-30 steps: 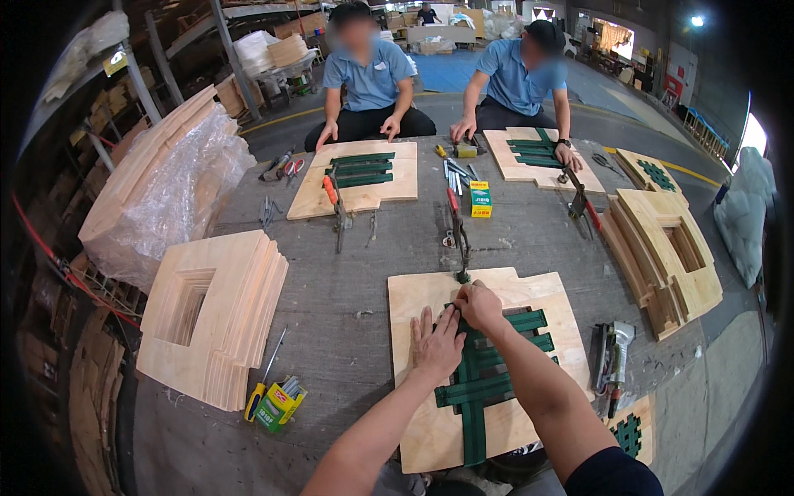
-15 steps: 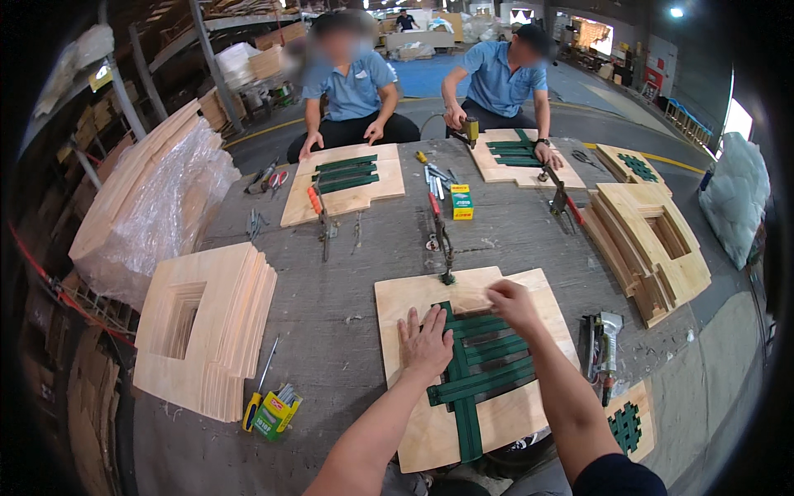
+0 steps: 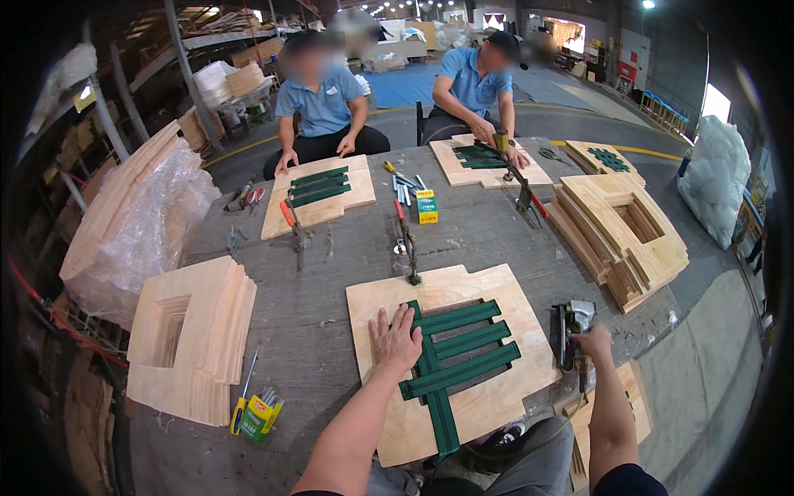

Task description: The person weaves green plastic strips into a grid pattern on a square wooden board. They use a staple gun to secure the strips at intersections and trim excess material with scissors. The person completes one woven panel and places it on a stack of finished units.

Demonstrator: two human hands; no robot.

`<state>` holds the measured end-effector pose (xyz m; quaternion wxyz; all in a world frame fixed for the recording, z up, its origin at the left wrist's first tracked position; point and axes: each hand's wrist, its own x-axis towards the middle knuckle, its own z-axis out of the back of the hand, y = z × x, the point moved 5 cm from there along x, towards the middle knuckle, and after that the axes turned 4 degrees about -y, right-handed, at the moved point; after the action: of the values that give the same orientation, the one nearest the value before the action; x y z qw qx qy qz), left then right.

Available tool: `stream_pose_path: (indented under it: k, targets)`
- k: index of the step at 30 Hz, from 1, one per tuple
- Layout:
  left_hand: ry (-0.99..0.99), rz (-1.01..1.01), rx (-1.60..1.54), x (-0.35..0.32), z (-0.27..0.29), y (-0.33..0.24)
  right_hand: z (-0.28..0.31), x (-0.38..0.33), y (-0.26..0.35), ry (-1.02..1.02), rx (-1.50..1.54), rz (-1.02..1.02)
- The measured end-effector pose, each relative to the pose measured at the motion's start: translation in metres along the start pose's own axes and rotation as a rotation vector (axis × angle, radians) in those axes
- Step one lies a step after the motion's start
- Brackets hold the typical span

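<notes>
In front of me lies a plywood board [image 3: 463,434] with a cut-out opening. Several green webbing straps [image 3: 473,331] run side by side over the opening, and one long strap [image 3: 442,422] crosses them lengthwise, its end reaching the board's near edge. My left hand [image 3: 395,341] rests flat on the board and the upper part of the long strap, fingers spread. To the right of the board, my right hand [image 3: 594,341] is closed round the handle of a staple gun [image 3: 567,331] on the table. A toggle clamp [image 3: 413,264] presses on the board's far edge.
Stacked cut plywood frames stand left [image 3: 178,339] and right [image 3: 616,240]. A yellow-green staple box [image 3: 263,413] and a screwdriver [image 3: 241,405] lie near left; another staple box [image 3: 426,207] is mid-table. Across the table [image 3: 306,331], two co-workers in blue shirts handle similar boards.
My right hand has moved from above the straps to the staple gun on the right and closed on it. My left hand stays on the strap. The whole view has shifted slightly.
</notes>
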<state>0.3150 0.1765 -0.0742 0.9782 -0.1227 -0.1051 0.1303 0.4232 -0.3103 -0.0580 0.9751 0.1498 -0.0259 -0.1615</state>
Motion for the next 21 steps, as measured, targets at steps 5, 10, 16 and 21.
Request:
stream_pose_path:
  k: [5,10,16,21]
  targets:
    - [-0.015,0.015,0.015,-0.001,0.004,0.006,-0.014,0.0,0.006,-0.033,0.132,-0.047]
    - [0.006,-0.01,-0.04,-0.002,-0.001,-0.005,0.036,-0.012,0.011,-0.147,0.532,0.093]
    - [0.052,-0.01,-0.054,0.0,0.003,0.011,0.093,-0.069,0.108,0.312,1.202,0.057]
    - [0.027,-0.006,-0.069,0.003,0.006,0.02,0.05,-0.113,0.221,0.545,0.993,0.085]
